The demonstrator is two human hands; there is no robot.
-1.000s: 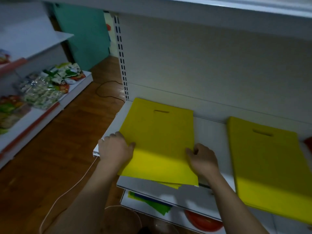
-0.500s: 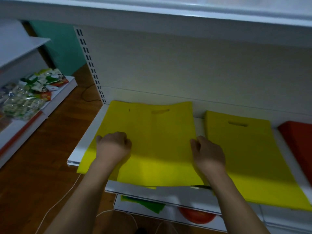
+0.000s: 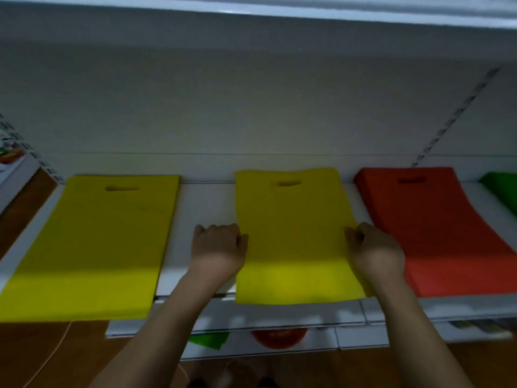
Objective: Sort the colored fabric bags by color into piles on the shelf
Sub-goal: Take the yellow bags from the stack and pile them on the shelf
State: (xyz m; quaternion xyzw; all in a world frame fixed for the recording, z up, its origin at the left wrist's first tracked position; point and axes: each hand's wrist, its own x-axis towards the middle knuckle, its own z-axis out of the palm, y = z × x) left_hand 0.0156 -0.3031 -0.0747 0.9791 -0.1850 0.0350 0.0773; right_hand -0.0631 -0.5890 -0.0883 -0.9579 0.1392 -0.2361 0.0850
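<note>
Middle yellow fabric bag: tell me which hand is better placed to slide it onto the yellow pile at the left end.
Left, probably. The left hand grips the middle yellow fabric bag on the edge facing the left yellow pile; the right hand holds the far edge.

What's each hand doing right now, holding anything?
Left hand: fingers curled at the left edge of the middle yellow bag, gripping it.
Right hand: fingers curled at the same bag's right edge, gripping it.
</note>
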